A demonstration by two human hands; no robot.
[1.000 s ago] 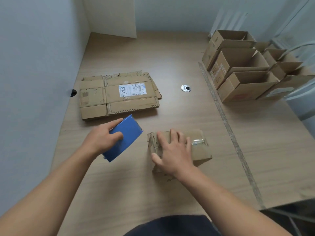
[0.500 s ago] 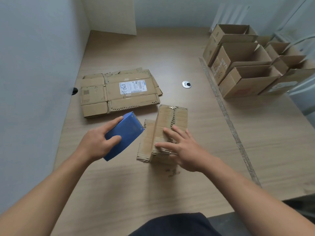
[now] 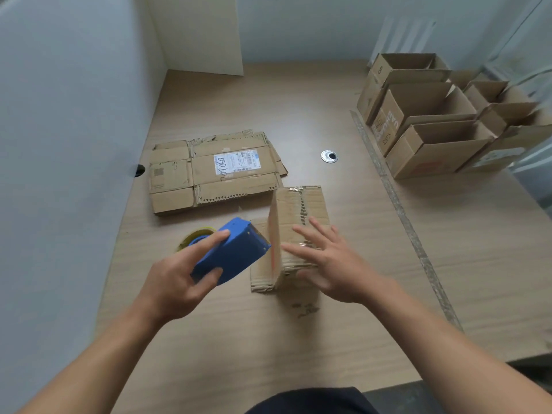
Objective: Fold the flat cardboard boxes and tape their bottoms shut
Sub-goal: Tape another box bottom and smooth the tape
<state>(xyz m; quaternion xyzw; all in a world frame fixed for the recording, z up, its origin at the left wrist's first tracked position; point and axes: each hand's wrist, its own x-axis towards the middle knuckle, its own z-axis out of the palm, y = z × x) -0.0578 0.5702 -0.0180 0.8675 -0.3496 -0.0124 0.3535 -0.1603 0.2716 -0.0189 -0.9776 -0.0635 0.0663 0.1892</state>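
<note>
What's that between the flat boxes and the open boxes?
In the head view, a round metal ring and a long strip on the table lie between the flat boxes and the open boxes.

The left is blocked by the wall (image 3: 68,138), the right by open boxes (image 3: 430,127). Free room is found on the surface (image 3: 310,118) between flat cardboard (image 3: 209,174) and boxes.

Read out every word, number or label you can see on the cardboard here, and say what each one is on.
"8": handwritten on the side of the farthest open box.
"2020", roughly, not certain: blue handwriting on the white shipping label atop the flat cardboard stack.
Label's printed lines and barcode: too small to read.
Printed letters and scribble on the second open box: too blurred to read.
</note>
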